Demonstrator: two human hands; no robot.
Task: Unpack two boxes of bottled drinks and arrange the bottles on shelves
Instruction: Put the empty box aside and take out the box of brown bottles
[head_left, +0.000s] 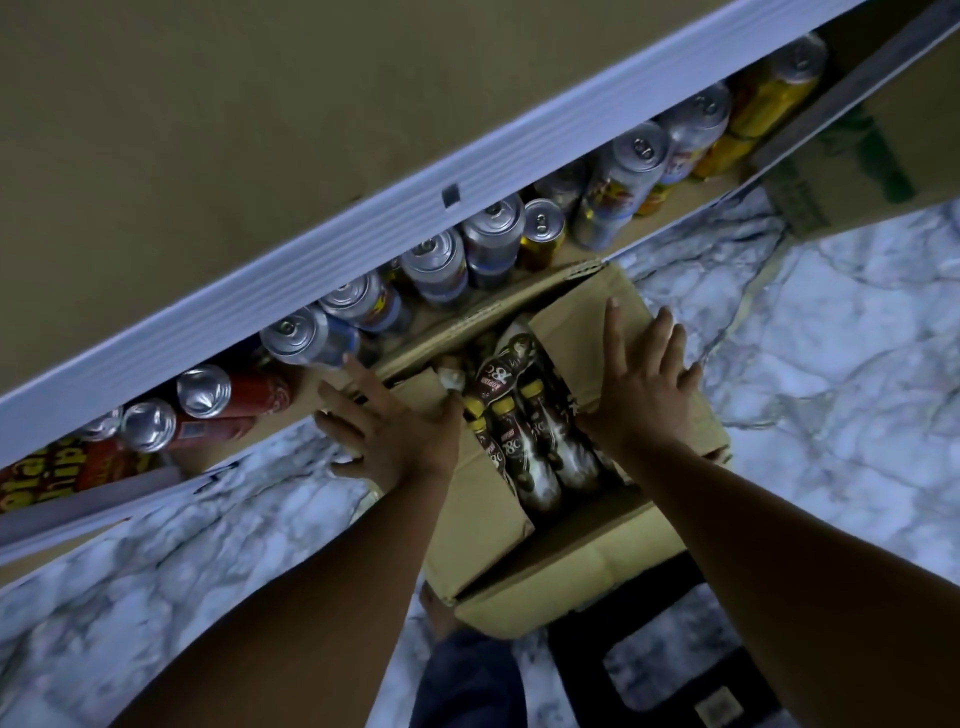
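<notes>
From the head camera, an open cardboard box (545, 587) sits on the marble floor (831, 364), just near of a low shelf (311, 249) lined with cans (488, 239). Inside the box lie the bottles (535, 431), brown-labelled with yellow caps, packed side by side with caps pointing left.

The left hand (384, 421) rests on the left flap (478, 509), fingers spread and fairly straight, holding nothing. The right hand (644, 384) lies flat on the right flap (576, 322), fingers straight, pressing it outward; it too grasps nothing. No bottle has been taken up yet.

The bottles look like filled plastic, so each is probably moderately heavy and stiff enough to squeeze. The glossy sleeves may be slippery. The tight packing leaves little room for fingers around the bodies, so the neck just below the cap seems the best hold. The flaps are springy and may fold back over the opening.

A black stool (649, 665) stands near right.
</notes>
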